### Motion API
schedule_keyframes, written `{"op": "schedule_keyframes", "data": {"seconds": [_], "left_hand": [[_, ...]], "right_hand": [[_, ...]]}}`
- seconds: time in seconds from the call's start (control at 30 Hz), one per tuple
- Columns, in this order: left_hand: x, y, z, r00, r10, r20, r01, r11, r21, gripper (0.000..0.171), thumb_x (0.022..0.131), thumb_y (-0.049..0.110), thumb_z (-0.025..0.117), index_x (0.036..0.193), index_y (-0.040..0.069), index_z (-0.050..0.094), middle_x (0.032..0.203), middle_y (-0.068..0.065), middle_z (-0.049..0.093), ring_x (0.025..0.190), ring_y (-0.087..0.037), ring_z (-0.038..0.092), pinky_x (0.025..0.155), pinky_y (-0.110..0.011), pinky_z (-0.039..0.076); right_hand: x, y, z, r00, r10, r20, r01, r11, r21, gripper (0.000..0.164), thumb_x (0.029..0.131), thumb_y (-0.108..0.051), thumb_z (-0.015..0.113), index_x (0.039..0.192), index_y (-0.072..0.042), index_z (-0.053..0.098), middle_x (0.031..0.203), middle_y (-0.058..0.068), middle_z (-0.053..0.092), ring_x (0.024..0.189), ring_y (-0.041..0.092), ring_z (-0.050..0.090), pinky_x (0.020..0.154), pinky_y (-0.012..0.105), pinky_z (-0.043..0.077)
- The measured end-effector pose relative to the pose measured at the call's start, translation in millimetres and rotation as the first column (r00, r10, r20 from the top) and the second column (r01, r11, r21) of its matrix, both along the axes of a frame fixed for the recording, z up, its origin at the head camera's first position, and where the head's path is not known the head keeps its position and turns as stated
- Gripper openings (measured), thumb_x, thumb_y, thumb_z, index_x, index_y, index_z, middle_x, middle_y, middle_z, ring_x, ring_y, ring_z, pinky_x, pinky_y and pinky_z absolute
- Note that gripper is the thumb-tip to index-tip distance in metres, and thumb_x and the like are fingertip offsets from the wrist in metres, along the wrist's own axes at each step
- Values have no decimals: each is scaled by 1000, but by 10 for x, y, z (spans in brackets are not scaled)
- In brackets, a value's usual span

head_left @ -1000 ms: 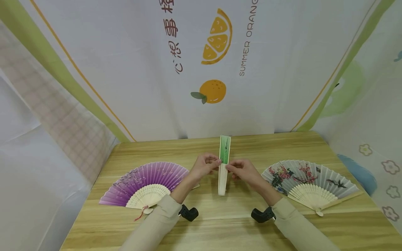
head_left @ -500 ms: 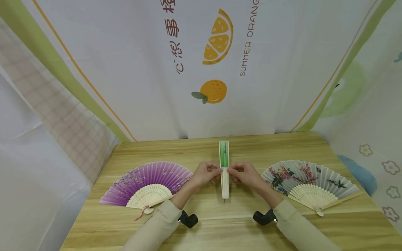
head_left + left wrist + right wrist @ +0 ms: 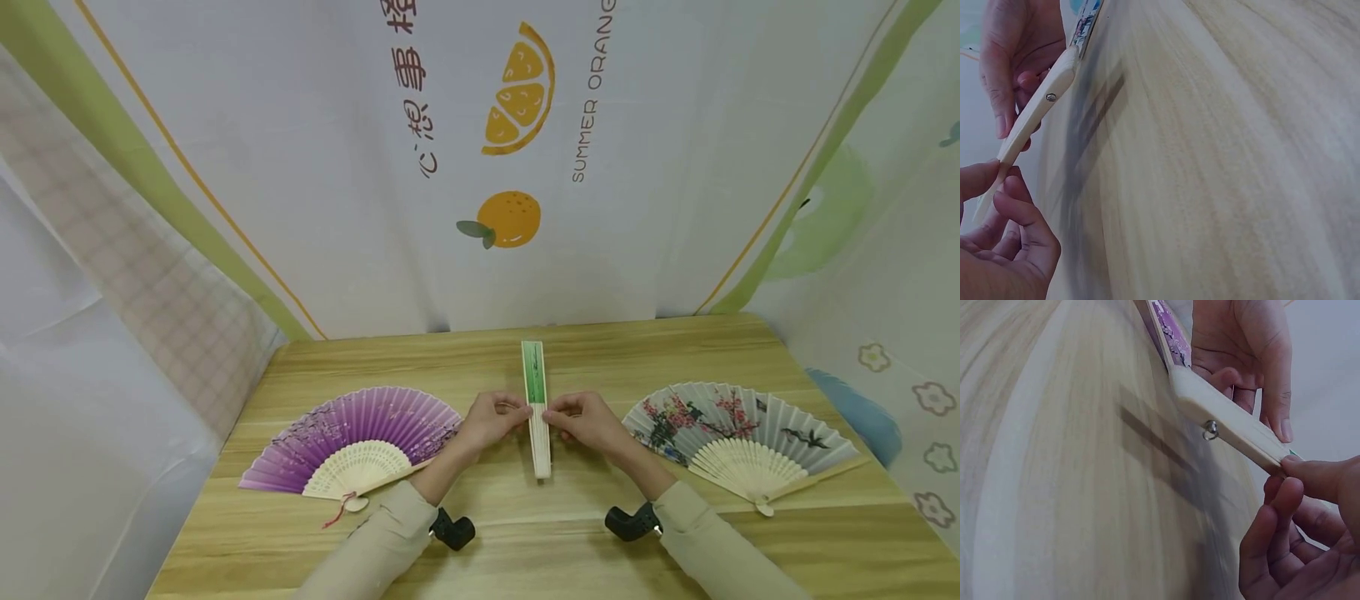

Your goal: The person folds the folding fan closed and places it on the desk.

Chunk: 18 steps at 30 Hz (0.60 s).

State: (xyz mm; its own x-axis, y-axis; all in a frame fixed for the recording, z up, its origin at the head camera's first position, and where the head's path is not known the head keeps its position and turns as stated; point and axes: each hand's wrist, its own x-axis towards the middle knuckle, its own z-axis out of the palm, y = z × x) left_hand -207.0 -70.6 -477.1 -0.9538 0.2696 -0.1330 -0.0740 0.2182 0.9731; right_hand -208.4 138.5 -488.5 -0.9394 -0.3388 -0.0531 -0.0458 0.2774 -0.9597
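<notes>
A folded hand fan (image 3: 536,408), green in its upper half with pale ribs below, is held above the middle of the table. My left hand (image 3: 491,418) pinches its left edge between thumb and fingers, near mid-length. On the opposite edge, my right hand (image 3: 588,422) pinches it the same way. In the left wrist view the fan's pale end (image 3: 1054,84) shows a metal rivet, with a shadow on the wood beneath. The right wrist view shows a small metal ring on the pale ribs (image 3: 1229,419); the fan's green part is mostly hidden there.
On the left of the wooden table (image 3: 510,567) lies a spread purple fan (image 3: 360,421) with a red tassel, partly behind my left forearm. A spread grey-white fan (image 3: 750,425) with pink blossoms lies on the right. A printed cloth (image 3: 480,283) hangs behind the table.
Both hands have brought the folded fan nearer to me and slightly down. Its lower end now tilts a little to the right. The two spread fans stay where they were.
</notes>
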Motion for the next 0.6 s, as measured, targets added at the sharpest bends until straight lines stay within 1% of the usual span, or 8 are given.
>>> {"op": "schedule_keyframes", "data": {"seconds": [0.1,0.23,0.43,0.6], "left_hand": [[7,5,-12,1000,10,-7,-10,999,-35,19,97,11,71,103,-7,68,89,-20,70,70,-17,60,57,-24,45],[12,-1,-17,1000,4,-10,-5,998,-70,19,97,11,71,103,-7,68,90,-18,70,71,-17,60,57,-24,44],[17,-10,-13,1000,0,-3,0,996,-90,18,98,11,69,103,-6,68,88,-17,70,67,-16,59,52,-23,42],[7,-12,-19,1000,5,-14,-6,994,-107,18,97,11,70,102,-5,68,87,-17,70,67,-15,57,53,-23,42]], "right_hand": [[1,5,7,1000,2,-1,-2,1000,24,19,99,-13,70,100,6,72,82,11,68,63,16,55,55,26,48],[-3,-2,3,1000,-2,-4,2,999,51,18,98,-13,71,98,5,73,78,10,68,61,15,54,54,25,46],[-21,-34,-19,1000,-12,-13,13,997,76,15,97,-9,71,95,6,73,76,10,68,59,15,55,53,24,46],[-40,-48,-43,999,-21,-25,24,993,114,14,96,-9,72,93,4,73,76,9,68,58,15,55,52,23,46]]}}
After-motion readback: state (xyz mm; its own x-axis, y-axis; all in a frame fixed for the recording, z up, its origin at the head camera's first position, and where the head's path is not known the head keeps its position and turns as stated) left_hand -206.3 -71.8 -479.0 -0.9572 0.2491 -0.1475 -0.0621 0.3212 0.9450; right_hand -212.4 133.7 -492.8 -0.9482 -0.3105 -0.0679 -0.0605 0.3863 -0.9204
